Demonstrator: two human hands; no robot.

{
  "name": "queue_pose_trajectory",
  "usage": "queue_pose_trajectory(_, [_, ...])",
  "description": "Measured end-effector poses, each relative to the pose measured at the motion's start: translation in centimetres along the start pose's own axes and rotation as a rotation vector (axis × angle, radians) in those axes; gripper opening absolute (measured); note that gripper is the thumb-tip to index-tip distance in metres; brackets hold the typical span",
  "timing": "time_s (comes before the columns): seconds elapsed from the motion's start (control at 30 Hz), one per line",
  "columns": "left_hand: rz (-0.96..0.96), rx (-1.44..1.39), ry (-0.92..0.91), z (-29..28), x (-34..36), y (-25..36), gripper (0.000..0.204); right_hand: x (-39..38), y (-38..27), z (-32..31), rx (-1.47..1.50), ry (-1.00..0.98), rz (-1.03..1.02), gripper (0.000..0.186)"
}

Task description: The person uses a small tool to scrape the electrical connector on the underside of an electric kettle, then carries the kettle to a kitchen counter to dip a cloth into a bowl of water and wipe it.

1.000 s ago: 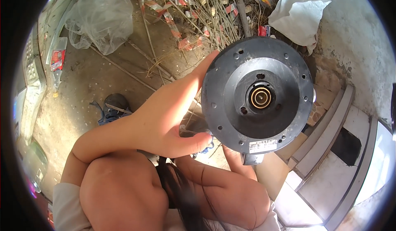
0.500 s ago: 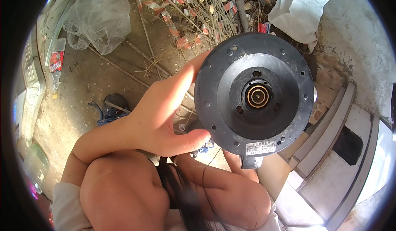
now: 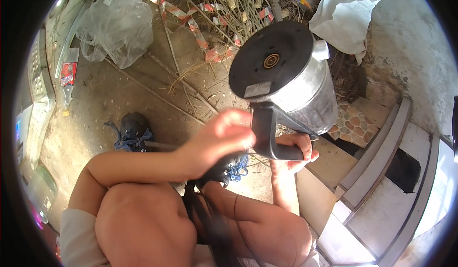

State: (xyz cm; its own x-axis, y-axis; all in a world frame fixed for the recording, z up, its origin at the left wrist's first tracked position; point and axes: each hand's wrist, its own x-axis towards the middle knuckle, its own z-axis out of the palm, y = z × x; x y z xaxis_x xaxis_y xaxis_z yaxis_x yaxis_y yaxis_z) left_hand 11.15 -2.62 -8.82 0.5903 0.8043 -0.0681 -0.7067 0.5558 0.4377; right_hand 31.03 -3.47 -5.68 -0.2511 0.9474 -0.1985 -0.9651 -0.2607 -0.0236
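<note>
An electric kettle (image 3: 312, 107) with a shiny, see-through body is tipped over in front of me. Its round black base (image 3: 281, 35) faces up and toward me, with brass-coloured rings at the centre and a pale label near the rim. My right hand (image 3: 295, 148) is closed round the lower end of the black handle (image 3: 263, 128). To the left of that handle is my left hand (image 3: 222, 136), its fingers bent and smeared by motion. Whether it touches the handle I cannot tell. A light-coloured spout or knob (image 3: 321, 50) juts from the kettle's right side.
Dry sticks (image 3: 234, 5) and red-and-white tape (image 3: 198, 31) lie at the far side. A clear plastic bag (image 3: 117, 28) and a plastic bottle (image 3: 68, 78) are on the left. White sacking (image 3: 346, 16) hangs far right, above tiled ledges (image 3: 381, 186).
The kettle has turned from base-on to a tilted side view, showing its body and handle. My left hand has come off the base rim. My right hand now shows on the handle.
</note>
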Motion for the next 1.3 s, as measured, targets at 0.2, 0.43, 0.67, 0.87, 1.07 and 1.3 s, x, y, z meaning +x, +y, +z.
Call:
queue_pose_trajectory(0.2, [-0.216, -0.431, 0.391, 2.9, 4.4, 2.4, 0.014, -0.2, 1.0, -0.6, -0.364, -0.022, -0.025, 0.039])
queue_pose_trajectory(0.43, [-0.113, -0.283, 0.407, 2.1, 3.6, 5.9, 0.009, -1.5, -0.8, -2.5, -1.009, 0.309, 0.381, 0.061])
queue_pose_trajectory(0.67, [0.087, 0.908, 0.53, 5.0, 0.6, 10.6, 0.007, 0.4, -8.8, 1.7, -1.813, 0.692, -0.163, 0.009])
queue_pose_trajectory(0.87, [0.159, 1.578, 0.462, 7.5, -1.9, 12.5, 0.012, 4.1, -6.6, 10.1, -1.883, 0.225, -0.726, 0.003])
queue_pose_trajectory(1.07, [0.321, 1.86, 0.31, 7.9, -3.6, 12.1, 0.025, 4.9, -3.8, 10.1, -1.925, -0.188, -0.64, 0.012])
queue_pose_trajectory(1.3, [0.546, 1.987, 0.195, 7.7, -4.1, 10.6, 0.04, 2.8, -3.4, 8.6, -1.998, -0.339, -0.884, 0.009])
